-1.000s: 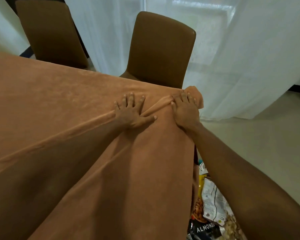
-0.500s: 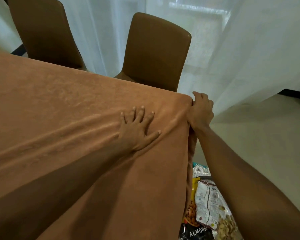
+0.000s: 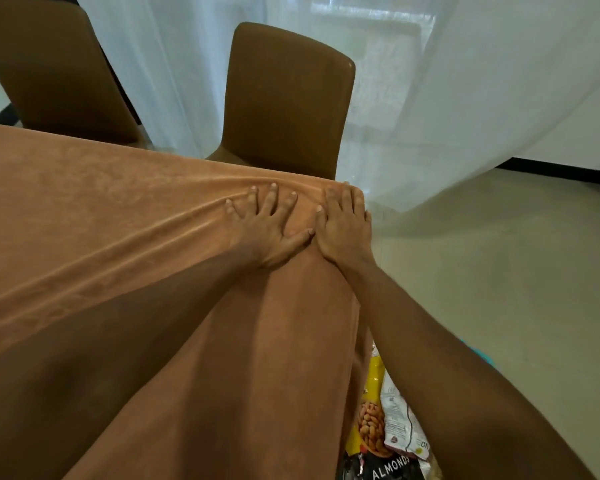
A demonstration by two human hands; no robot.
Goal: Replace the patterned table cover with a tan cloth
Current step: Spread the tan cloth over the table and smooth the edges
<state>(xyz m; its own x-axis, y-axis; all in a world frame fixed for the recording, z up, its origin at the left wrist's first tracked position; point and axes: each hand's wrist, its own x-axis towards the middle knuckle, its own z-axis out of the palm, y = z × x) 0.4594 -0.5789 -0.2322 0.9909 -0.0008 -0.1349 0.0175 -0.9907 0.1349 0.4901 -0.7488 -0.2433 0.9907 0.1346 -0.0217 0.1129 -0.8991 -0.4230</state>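
A tan cloth (image 3: 94,209) covers the whole table top and hangs over its right edge. Long creases run across it toward the far right corner. My left hand (image 3: 267,225) lies flat on the cloth near that corner, fingers spread. My right hand (image 3: 345,225) rests flat beside it, right on the corner, its fingers reaching over the far edge. The two thumbs almost touch. No patterned cover shows anywhere in view.
Two brown chairs stand behind the table: one (image 3: 288,102) just past the corner, another (image 3: 52,64) at the far left. White sheer curtains (image 3: 465,81) hang behind. Snack packets, one marked almonds (image 3: 378,441), lie on the floor by the table's right side.
My right hand let go of the cloth's corner at the table edge and came back on top, lying flat. My left hand slid toward the corner. The fold there is smoothed down.
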